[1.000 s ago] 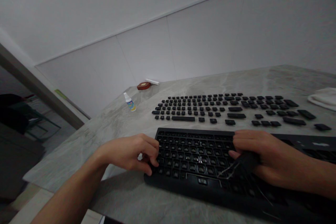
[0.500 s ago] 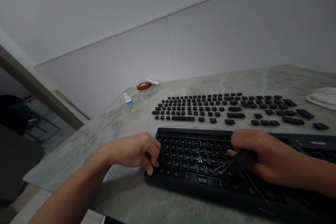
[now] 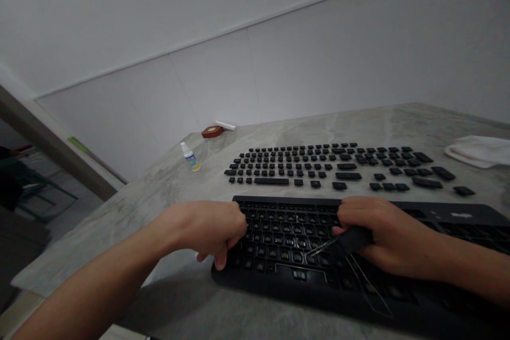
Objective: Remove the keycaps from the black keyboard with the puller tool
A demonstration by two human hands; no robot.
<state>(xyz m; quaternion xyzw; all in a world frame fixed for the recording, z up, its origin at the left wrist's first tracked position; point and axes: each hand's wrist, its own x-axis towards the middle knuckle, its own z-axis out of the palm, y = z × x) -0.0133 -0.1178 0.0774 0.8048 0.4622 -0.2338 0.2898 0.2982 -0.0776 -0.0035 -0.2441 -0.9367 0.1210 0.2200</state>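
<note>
A black keyboard (image 3: 287, 287) with its keycaps off lies on the table, bare switches showing in its rows. My left hand (image 3: 215, 228) is at its left end, fingers curled down over the edge and the thumb low beside the corner. My right hand (image 3: 382, 234) grips a keycap puller (image 3: 354, 240) with a dark handle and thin wire loops. One pair of wires reaches the switches above the spacebar slot; another loop points down toward the front edge. My right forearm covers part of the keyboard's right half.
Behind the keyboard, loose black keycaps (image 3: 271, 181) lie in rows on the grey marbled table (image 3: 175, 191). A small spray bottle (image 3: 191, 158) stands at the left. Farther back are a reddish-brown case (image 3: 212, 132) and a white strip (image 3: 225, 125). White cloth (image 3: 480, 151) lies at the right.
The view has shifted slightly, so the table's contents appear farther left. My left hand has its fingers turned further down over the keyboard's edge. The right hand still grips the puller over the switches.
</note>
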